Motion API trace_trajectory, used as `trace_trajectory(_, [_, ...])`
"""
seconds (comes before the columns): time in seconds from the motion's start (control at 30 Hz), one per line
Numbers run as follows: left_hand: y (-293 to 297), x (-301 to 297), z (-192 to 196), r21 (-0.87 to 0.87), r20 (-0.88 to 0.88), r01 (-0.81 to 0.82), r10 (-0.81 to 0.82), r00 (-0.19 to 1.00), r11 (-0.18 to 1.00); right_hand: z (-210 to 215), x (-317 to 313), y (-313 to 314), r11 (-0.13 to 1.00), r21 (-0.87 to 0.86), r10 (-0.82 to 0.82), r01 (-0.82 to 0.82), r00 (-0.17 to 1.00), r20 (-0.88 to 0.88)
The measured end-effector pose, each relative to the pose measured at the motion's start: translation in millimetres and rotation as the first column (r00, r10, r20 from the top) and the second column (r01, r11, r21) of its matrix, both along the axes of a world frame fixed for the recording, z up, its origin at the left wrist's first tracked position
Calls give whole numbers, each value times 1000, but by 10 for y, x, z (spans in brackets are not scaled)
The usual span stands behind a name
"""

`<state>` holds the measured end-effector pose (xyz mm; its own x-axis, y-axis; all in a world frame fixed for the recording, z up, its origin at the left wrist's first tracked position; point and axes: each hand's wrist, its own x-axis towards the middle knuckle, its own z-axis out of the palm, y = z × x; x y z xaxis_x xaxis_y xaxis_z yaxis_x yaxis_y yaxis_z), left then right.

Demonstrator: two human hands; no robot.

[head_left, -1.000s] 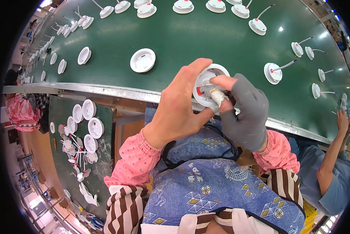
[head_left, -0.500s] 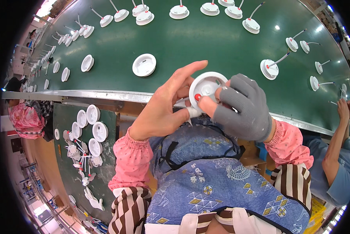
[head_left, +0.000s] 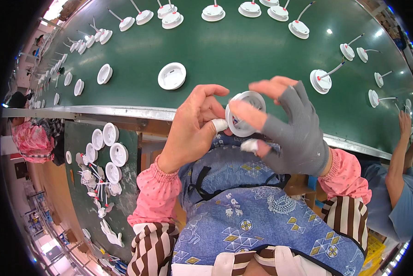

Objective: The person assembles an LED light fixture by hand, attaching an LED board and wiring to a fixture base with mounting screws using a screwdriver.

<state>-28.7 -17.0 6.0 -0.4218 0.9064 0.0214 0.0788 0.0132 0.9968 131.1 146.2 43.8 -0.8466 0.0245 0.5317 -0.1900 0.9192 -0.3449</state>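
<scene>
Left hand (head_left: pixel 192 126) pinched the white round housing (head_left: pixel 244 114) at its rim; gloved right hand (head_left: pixel 291 126) steadied it, fingers splayed. Held over the lap, off the green belt (head_left: pixel 225 50); a loose pinch risked dropping it.

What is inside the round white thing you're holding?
The white ring is hollow, held between the left hand and the gloved right hand. Dark small parts show inside; fingers cover the rest.

green conveyor belt (head_left: pixel 243 50), steel edge
</scene>
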Motion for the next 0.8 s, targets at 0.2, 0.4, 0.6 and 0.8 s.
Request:
trace_trajectory(0.2, [-87,95,94,-50,20,-37,38,999,998,-156,-120,-46,979,-203,44,-7,983,181])
trace_trajectory(0.4, [-247,110,64,-105,-116,24,-36,993,994,-289,-220,78,811,-579,235,-85,953,190])
trace_trajectory(0.6, [-403,117,87,-16,36,95,-94,995,995,-215,-184,106,458,-888,428,39,866,259])
trace_trajectory(0.8, [-488,99,-99,127,-25,23,-20,999,992,-129,-197,-90,266,-953,486,147,833,264])
